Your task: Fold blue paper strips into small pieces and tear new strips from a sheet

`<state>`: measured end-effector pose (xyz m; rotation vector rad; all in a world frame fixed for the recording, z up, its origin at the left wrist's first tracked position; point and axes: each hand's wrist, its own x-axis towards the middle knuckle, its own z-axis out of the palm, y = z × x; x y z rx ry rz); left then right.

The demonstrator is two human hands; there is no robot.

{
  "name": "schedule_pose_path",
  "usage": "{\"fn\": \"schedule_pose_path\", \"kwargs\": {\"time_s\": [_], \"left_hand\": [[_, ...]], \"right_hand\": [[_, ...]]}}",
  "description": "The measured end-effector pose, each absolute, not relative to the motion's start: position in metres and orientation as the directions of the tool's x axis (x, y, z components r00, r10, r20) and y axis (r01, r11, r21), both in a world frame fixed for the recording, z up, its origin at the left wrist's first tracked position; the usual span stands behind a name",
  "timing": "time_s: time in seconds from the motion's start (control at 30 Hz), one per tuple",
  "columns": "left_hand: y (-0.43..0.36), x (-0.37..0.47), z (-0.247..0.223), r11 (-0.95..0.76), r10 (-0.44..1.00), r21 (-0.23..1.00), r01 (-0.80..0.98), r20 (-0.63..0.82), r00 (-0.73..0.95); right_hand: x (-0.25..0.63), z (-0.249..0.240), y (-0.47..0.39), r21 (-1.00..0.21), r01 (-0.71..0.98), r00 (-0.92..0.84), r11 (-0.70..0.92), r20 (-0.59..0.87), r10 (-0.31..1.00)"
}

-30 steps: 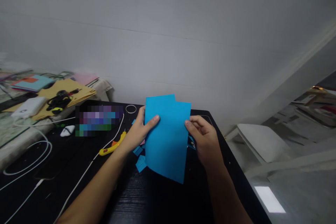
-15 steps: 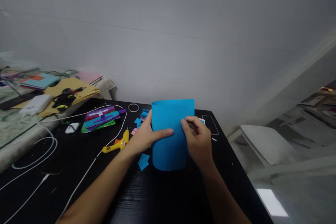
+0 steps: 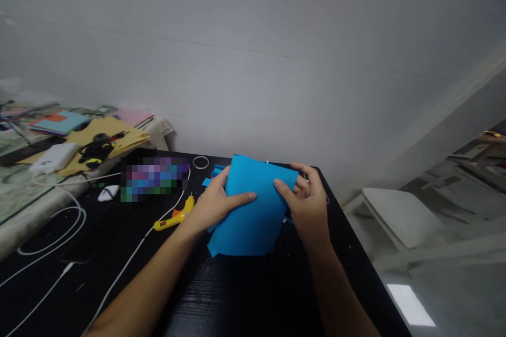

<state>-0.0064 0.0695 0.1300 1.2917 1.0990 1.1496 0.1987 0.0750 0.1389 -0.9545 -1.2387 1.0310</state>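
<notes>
A sheet of blue paper [image 3: 253,221] is held upright and slightly tilted above the black table, between both hands. My left hand [image 3: 221,197] grips its left side, thumb across the front and the fingers hidden behind. My right hand [image 3: 306,200] has its thumb on the front near the upper right corner; some of its fingers show apart behind that edge. Left of my left hand lies a yellow glue gun [image 3: 175,219]. Small blue paper pieces [image 3: 206,182] lie partly hidden behind that hand.
The black table [image 3: 237,295] carries a ring [image 3: 201,162], a white cable [image 3: 122,272] and a blurred-out colourful pile [image 3: 154,179]. At left, a second surface holds brown paper [image 3: 118,134] and a white power bank [image 3: 59,157]. A white stool [image 3: 403,216] stands at right.
The paper, folded over in a curve at its left side before, now looks flatter and tilts, its top right corner lower. My right hand has shifted slightly right, its fingers more spread.
</notes>
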Motion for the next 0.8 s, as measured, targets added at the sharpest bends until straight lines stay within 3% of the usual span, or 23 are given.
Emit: {"fn": "schedule_pose_path", "kwargs": {"time_s": [0.23, 0.6, 0.8], "left_hand": [[0.071, -0.004, 0.125, -0.083, 0.996, 0.978, 0.191, 0.087, -0.011], [0.069, -0.015, 0.136, -0.079, 0.991, 0.996, 0.030, 0.075, 0.113], [0.071, -0.018, 0.134, -0.040, 0.996, 0.999, -0.009, 0.041, 0.079]], "right_hand": [[0.197, 0.141, 0.072, -0.971, -0.072, 0.065, 0.228, 0.223, 0.973], [0.198, 0.142, 0.073, -0.979, -0.028, 0.018, 0.200, 0.199, 0.980], [0.199, 0.144, 0.072, -0.976, -0.115, -0.057, 0.184, 0.191, 0.980]]}}
